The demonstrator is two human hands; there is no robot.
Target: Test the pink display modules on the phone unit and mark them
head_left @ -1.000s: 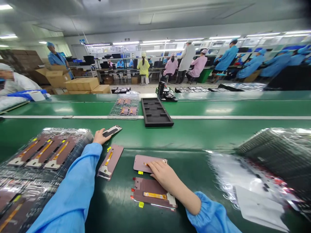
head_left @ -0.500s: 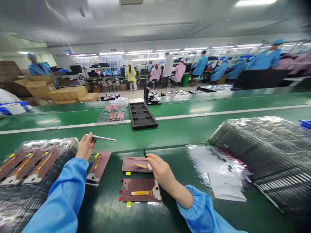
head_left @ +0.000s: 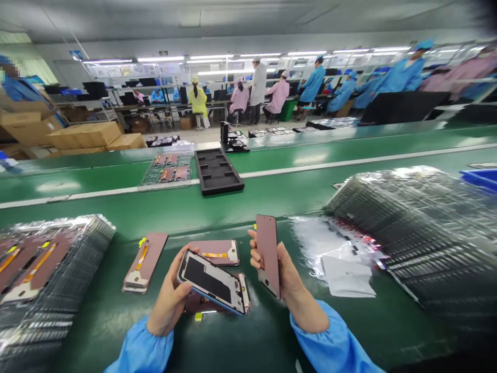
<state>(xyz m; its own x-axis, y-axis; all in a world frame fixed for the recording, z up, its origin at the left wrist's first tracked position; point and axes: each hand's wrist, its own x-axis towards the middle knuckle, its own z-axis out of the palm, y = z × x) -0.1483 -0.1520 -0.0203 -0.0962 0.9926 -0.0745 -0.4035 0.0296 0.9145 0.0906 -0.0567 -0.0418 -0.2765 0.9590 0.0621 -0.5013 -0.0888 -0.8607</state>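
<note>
My left hand (head_left: 167, 296) grips a phone frame (head_left: 212, 280) by its left end. The frame is tilted, pale inside with a large black area, and has a blue edge. My right hand (head_left: 293, 285) holds a phone screen (head_left: 267, 254) upright, its flat brownish-pink face toward me. Under and behind the frame lie two similar screens: the upper screen (head_left: 228, 247) shows an orange flex cable, while the lower screen (head_left: 245, 292) is mostly covered by the frame. To the left sits a small stack of screens (head_left: 152, 259) with a yellow tab.
Clear plastic trays with screens (head_left: 77, 259) are piled at left; a tall stack of clear trays (head_left: 411, 233) leans at right. Plastic film and a white sheet (head_left: 347, 277) lie beside it. A black tray (head_left: 219, 173) stands beyond. Co-workers are in the background.
The thin white object in my left hand is gone from view; that hand now holds the phone frame lower and further right. My right hand has left the flat screens and holds one upright.
</note>
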